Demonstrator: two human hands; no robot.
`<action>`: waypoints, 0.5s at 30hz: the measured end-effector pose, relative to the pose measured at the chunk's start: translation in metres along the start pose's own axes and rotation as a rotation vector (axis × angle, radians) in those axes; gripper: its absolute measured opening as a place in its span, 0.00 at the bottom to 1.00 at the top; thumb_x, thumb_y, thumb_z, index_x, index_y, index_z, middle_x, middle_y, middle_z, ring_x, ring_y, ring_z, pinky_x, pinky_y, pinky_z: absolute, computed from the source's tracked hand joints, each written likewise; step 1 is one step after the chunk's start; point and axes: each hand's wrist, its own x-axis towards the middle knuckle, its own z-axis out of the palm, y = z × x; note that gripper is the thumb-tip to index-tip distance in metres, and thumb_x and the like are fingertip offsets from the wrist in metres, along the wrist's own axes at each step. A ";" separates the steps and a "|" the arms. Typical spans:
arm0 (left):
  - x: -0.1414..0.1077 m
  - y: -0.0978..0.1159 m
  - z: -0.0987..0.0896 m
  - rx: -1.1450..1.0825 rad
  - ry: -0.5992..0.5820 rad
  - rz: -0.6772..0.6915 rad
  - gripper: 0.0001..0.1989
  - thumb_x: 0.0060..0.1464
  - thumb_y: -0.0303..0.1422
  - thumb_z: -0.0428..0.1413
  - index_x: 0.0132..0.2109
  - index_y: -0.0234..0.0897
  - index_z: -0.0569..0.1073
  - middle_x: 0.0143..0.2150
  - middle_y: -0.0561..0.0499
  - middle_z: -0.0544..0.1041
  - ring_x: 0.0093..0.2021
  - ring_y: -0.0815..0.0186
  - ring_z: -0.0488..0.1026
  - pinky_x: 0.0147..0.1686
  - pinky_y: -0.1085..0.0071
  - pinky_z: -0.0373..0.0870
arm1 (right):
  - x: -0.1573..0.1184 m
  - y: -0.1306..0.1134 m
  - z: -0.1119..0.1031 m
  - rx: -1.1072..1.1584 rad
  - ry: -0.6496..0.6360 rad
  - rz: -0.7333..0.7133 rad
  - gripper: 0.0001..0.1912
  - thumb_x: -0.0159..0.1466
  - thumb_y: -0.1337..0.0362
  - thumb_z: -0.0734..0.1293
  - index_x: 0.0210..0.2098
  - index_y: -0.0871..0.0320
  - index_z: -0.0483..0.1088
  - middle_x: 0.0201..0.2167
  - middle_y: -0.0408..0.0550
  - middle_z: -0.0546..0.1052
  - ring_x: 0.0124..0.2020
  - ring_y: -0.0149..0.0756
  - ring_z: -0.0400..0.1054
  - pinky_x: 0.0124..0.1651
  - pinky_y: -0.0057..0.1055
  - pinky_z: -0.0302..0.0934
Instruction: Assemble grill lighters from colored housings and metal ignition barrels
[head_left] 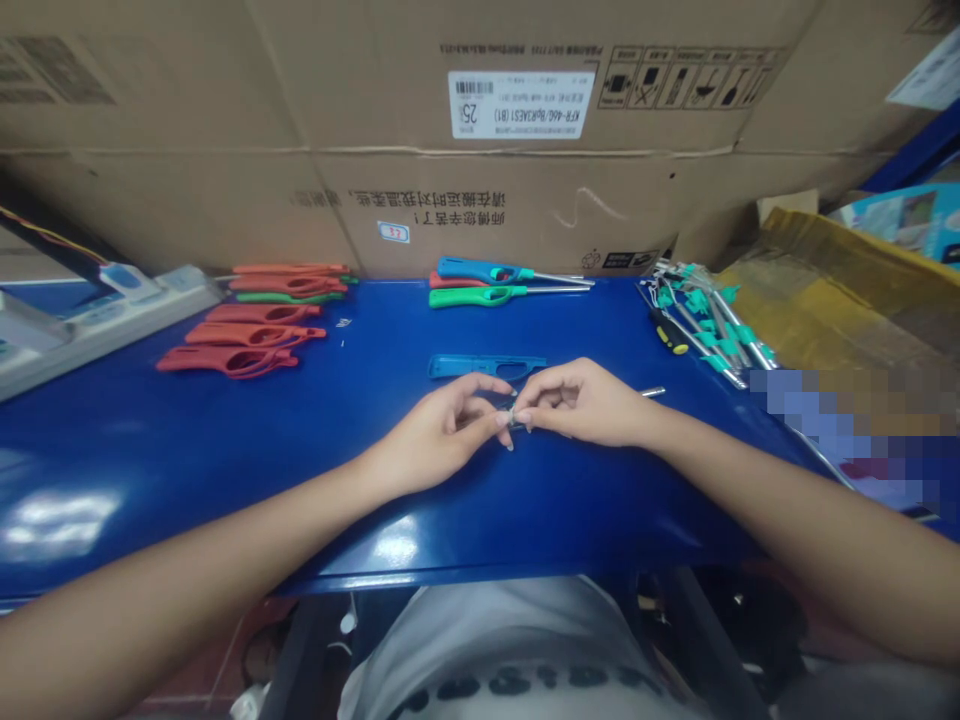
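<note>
Over the middle of the table, the fingertips of my left hand (457,425) and my right hand (581,405) meet in a pinch. Between them is a small light-coloured part (512,412), mostly covered by the fingers. A metal tube end (654,392) shows beyond my right wrist; whether it joins the pinched part is hidden. Just behind my hands lies a blue lighter handle shell (480,366). Farther back rest long-necked lighters: a green lighter (472,296) and a blue lighter (480,269), with a red one partly hidden between them.
Several red and orange handle shells (232,359) lie at left, near a white power strip (112,320). At right are metal lighter tubes with green parts (709,325), a black-yellow screwdriver (669,332) and a taped carton (847,290). A cardboard wall (225,200) closes the blue table's back.
</note>
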 end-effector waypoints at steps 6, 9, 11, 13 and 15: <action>0.001 0.000 -0.001 0.045 0.057 0.012 0.22 0.61 0.44 0.59 0.54 0.33 0.69 0.36 0.47 0.82 0.38 0.63 0.78 0.43 0.68 0.72 | 0.001 -0.003 -0.002 0.032 0.006 0.079 0.20 0.60 0.49 0.73 0.36 0.62 0.75 0.20 0.40 0.72 0.14 0.22 0.58 0.17 0.23 0.52; 0.000 0.002 -0.004 0.143 0.069 -0.020 0.19 0.62 0.47 0.57 0.47 0.34 0.75 0.36 0.48 0.82 0.28 0.68 0.73 0.30 0.73 0.69 | 0.001 -0.002 -0.005 0.060 -0.020 0.103 0.19 0.62 0.49 0.72 0.36 0.61 0.72 0.15 0.35 0.67 0.12 0.23 0.57 0.15 0.22 0.50; -0.001 0.003 -0.005 0.189 0.067 -0.019 0.19 0.63 0.48 0.56 0.42 0.34 0.78 0.35 0.49 0.82 0.24 0.71 0.70 0.26 0.75 0.67 | 0.000 -0.002 -0.004 0.066 -0.019 0.106 0.19 0.62 0.50 0.72 0.36 0.60 0.72 0.16 0.35 0.67 0.12 0.22 0.56 0.15 0.22 0.49; -0.001 0.004 -0.005 0.194 0.079 -0.001 0.18 0.63 0.46 0.57 0.41 0.35 0.78 0.34 0.49 0.81 0.24 0.71 0.69 0.25 0.75 0.66 | 0.000 -0.001 -0.003 0.059 0.006 0.103 0.18 0.61 0.50 0.72 0.36 0.60 0.72 0.17 0.36 0.68 0.13 0.21 0.56 0.15 0.22 0.48; -0.001 0.004 -0.004 0.186 0.104 0.015 0.16 0.62 0.45 0.57 0.40 0.35 0.78 0.33 0.49 0.82 0.24 0.71 0.69 0.25 0.76 0.65 | 0.000 -0.001 -0.001 0.059 0.035 0.104 0.18 0.61 0.50 0.73 0.35 0.60 0.72 0.18 0.36 0.68 0.13 0.21 0.56 0.15 0.22 0.48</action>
